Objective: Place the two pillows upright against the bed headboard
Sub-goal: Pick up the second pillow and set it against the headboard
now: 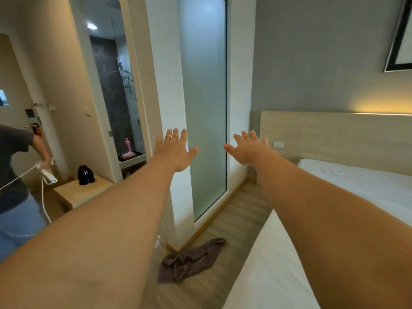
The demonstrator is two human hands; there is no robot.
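White sheets cover the bed [367, 188], wooden headboard [334, 139] bare behind it; left hand [176, 150] and right hand [249, 150] stretch forward, each grip spread wide, holding nothing; pillows out of view.

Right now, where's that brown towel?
The brown towel lies crumpled on the wood floor, low in the head view, between the white bed and the frosted glass door.

Both arms stretched forward, left hand [176, 150] and right hand [248, 149] empty, fingers spread
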